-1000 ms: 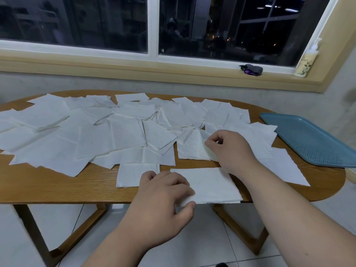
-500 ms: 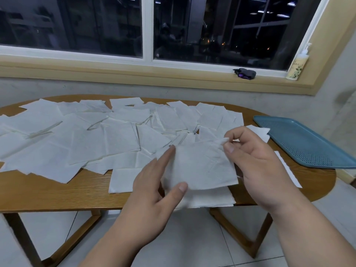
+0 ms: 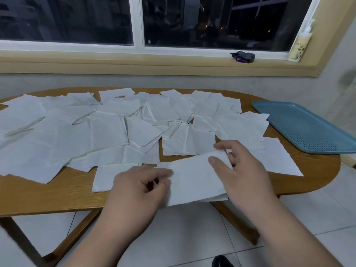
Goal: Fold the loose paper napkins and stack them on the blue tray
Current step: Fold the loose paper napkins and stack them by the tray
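Half a second earlier the napkin (image 3: 194,182) had hung open between the hands; it now lay doubled at the table's (image 3: 57,195) 6 o'clock edge, one fold made. The left hand (image 3: 138,187) pinched its 9 o'clock end and the right hand (image 3: 244,170) its 3 o'clock corner. The tray (image 3: 308,130), at 3 o'clock, held no napkins yet, and loose napkins (image 3: 107,132) lay from 9 to 2.

windowsill (image 3: 154,63): pump bottle (image 3: 301,42), dark object (image 3: 244,57) | oval wooden table (image 3: 48,193)
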A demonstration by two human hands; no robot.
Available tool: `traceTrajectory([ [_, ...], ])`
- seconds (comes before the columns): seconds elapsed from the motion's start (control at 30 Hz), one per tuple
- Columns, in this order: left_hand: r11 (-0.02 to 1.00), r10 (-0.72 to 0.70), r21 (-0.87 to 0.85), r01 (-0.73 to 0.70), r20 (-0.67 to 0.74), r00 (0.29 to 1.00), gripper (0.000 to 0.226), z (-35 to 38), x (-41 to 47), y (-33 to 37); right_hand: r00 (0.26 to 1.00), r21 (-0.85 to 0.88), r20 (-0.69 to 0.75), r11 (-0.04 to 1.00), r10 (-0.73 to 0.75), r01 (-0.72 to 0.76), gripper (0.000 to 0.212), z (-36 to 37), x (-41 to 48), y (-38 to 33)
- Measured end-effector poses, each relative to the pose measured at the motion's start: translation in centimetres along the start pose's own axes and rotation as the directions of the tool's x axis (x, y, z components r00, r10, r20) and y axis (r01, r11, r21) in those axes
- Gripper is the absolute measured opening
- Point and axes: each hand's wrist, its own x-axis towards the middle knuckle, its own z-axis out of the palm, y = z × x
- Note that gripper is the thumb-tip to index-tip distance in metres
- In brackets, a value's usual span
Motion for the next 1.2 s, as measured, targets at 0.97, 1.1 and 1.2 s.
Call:
traceTrajectory([
  [0.97,0.878,0.283,0.393,-0.275,0.04,0.958,0.024,0.8,-0.6,-0.5,0.97,-0.414,0.125,0.878,-0.209,0.242,0.031,0.3,-0.2,2.4],
  [1.1,0.843,0.325,0.397,-0.362,0.159,0.932,0.02,1.3,-0.7,-0.7,0.941,-0.387,0.131,0.858,-0.313,0.339,0.029,0.3,-0.6,2.2],
  [1.2,0.847,0.314,0.392,-0.36,0.179,0.933,0.022,1.4,-0.5,-1.1,0.917,-0.408,0.237,0.824,-0.321,0.393,0.029,0.4,-0.8,2.4],
])
